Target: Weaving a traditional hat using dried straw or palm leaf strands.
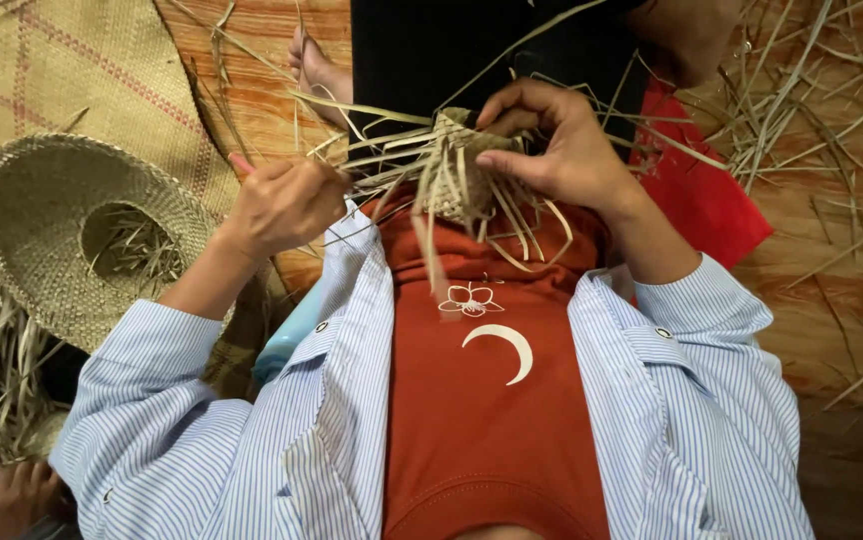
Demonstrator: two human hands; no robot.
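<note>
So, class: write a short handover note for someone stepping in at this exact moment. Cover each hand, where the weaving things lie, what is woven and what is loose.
Left hand: closed on straw strands at the left side of the small woven piece.
Right hand: holds the woven piece from the right, thumb pressed on its top edge.
The piece sits at chest height in front of the orange shirt.
Done: a small plaited core.
Left: many loose strand ends hang unwoven around it.
Nearby: a finished straw hat on the left, and scattered straw on the floor to the right.
</note>
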